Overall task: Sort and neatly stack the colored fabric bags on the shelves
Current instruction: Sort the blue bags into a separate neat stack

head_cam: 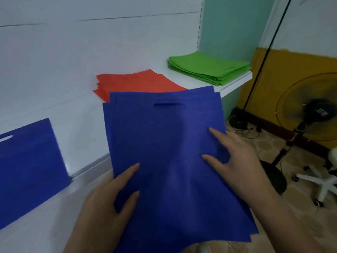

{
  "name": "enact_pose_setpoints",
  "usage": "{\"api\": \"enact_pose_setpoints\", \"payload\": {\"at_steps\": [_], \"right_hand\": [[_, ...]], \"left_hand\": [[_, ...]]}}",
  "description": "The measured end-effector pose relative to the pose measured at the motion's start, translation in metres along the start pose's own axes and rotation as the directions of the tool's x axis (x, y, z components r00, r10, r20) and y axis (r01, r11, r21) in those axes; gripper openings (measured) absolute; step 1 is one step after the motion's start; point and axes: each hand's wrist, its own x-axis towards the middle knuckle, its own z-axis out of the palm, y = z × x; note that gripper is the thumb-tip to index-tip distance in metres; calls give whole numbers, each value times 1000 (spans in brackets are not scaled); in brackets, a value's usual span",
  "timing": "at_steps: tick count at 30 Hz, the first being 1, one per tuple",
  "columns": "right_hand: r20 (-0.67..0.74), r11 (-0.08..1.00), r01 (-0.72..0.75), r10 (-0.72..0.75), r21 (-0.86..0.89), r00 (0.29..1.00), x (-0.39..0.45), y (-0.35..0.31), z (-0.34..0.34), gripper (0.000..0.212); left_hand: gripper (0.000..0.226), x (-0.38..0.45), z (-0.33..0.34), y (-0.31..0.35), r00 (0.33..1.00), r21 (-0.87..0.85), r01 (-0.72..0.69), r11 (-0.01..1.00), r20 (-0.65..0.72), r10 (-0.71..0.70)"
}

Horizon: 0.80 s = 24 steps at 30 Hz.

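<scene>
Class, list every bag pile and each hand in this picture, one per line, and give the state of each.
Held blue bags: several layers, edges uneven, gripped by both hands, off the shelf.
Left hand: thumb on top of the held bags, pinching them.
Right hand: thumb and finger on top, gripping the right edge.
Blue bag on shelf: lying flat.
Red stack: flat, edges fanned.
Green stack: flat, fairly neat.

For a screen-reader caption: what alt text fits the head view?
Two hands, left hand and right hand, hold a bunch of blue bags over a white shelf. On the shelf lie an orange stack, a green stack and another blue bag.
</scene>
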Motion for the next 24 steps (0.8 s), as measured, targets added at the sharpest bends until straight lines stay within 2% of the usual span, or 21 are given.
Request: {"api": "enact_pose_setpoints", "payload": {"at_steps": [4, 7, 10, 12, 14, 17, 19, 24], "right_hand": [[-120, 980, -193, 186, -49, 975, -33, 53, -19, 67], [-151, 937, -343, 332, -59, 931, -61, 111, -23, 66], [-95, 878, -475, 469, -57, 878, -79, 164, -7, 66], [-33, 838, -544, 543, -44, 839, -86, 185, 19, 66], [45, 815, -579, 579, -22, 814, -88, 198, 56, 65], [190, 827, -561, 556, -30, 810, -73, 210, 109, 65], [281, 866, -499, 483, -16, 829, -49, 219, 142, 63], [354, 965, -238, 186, 109, 917, 50, 245, 221, 45]], "left_hand": [[51, 33, 58, 12, 981, -36, -131, 991, 139, 135], [45, 56, 127, 8, 940, -151, -132, 980, 296, 172], [47, 66, 198, -9, 889, -189, -70, 980, 433, 147], [50, 61, 237, -34, 862, -149, -40, 988, 495, 110], [51, 51, 261, -66, 845, -63, 27, 998, 534, 11], [55, 37, 276, -107, 844, 111, 107, 988, 515, -149], [54, 37, 279, -130, 862, 170, 177, 969, 448, -236], [49, 84, 282, -169, 917, 309, 287, 907, 186, -353]]}}
